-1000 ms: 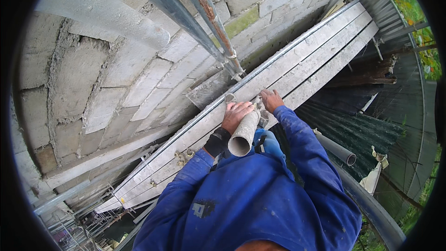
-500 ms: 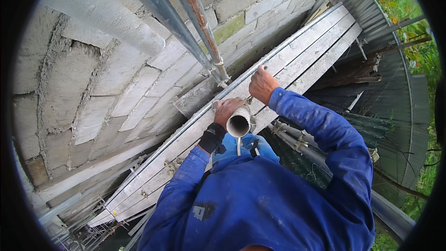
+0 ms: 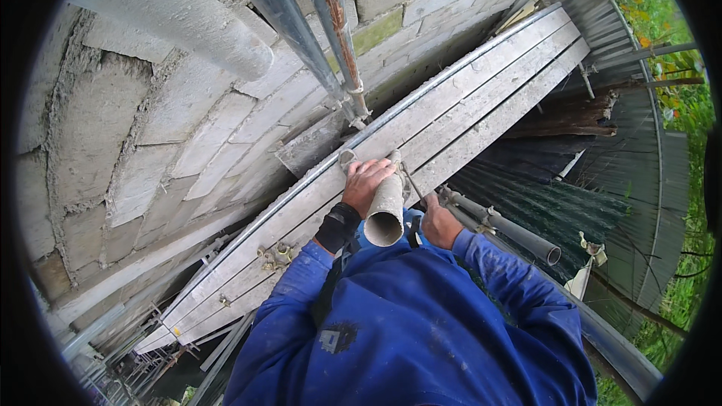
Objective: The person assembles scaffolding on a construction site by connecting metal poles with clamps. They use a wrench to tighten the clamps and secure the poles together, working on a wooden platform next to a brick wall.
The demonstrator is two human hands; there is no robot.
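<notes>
An upright grey scaffold tube (image 3: 388, 199) stands close in front of me, its open end facing up. My left hand (image 3: 368, 183), with a black wrap at the wrist, lies over the tube's left side, fingers closed against it. On the tube's right side sits a metal clamp (image 3: 407, 186), partly hidden. A thin metal spanner (image 3: 414, 186) runs from near the clamp to my right hand (image 3: 439, 222), whose fingers are wrapped round its lower end. Left of the tube's far side, another open pipe end (image 3: 347, 156) shows beside my left fingers.
Grey planks (image 3: 481, 98) form a long walkway. Loose clamps (image 3: 278, 254) lie on it at left. A block wall (image 3: 180, 120) rises on the left, crossed by tall metal poles (image 3: 331, 22). Horizontal tubes (image 3: 519, 237) and corrugated sheets (image 3: 541, 195) lie lower at right.
My right hand has swung nearer to me, from beyond the clamp to the tube's right side. The tube's open end appears lower, and my left hand stays on it.
</notes>
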